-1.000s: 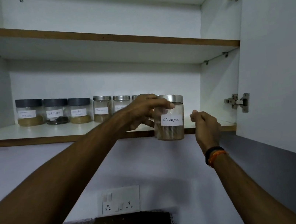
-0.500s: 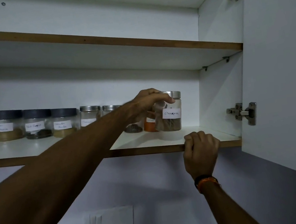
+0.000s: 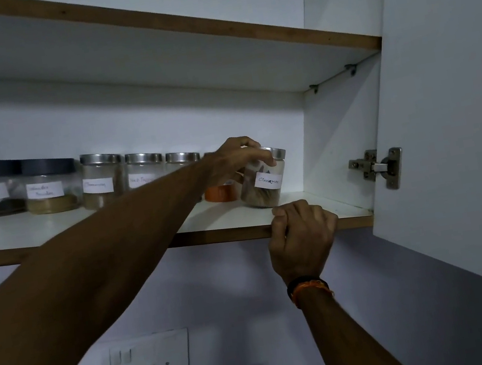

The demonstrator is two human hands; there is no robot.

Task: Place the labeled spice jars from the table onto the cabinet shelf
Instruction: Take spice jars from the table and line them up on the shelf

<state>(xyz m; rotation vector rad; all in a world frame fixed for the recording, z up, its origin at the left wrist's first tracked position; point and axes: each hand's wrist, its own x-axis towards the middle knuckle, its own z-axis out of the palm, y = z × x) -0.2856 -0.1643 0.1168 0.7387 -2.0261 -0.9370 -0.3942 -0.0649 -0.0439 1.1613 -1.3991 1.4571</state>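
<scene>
A row of labelled jars (image 3: 100, 181) is lined along the shelf (image 3: 227, 220), an orange-filled jar (image 3: 219, 192) closest. The clear, silver-lidded cinnamon jar (image 3: 266, 183) is stood on the shelf at the row's right end, gripped by the left hand (image 3: 237, 159) from above. The shelf edge is clasped by the right hand (image 3: 302, 235).

Left arm stretched up and across to the right, bare forearm filling the lower left. Left hand (image 3: 238, 160) curled over a jar's top, fingertips (image 3: 268, 160) bent down onto it. Right arm raised from below, band at the wrist. Right hand (image 3: 303, 237) hooked over a shelf edge, knuckles outward.
</scene>
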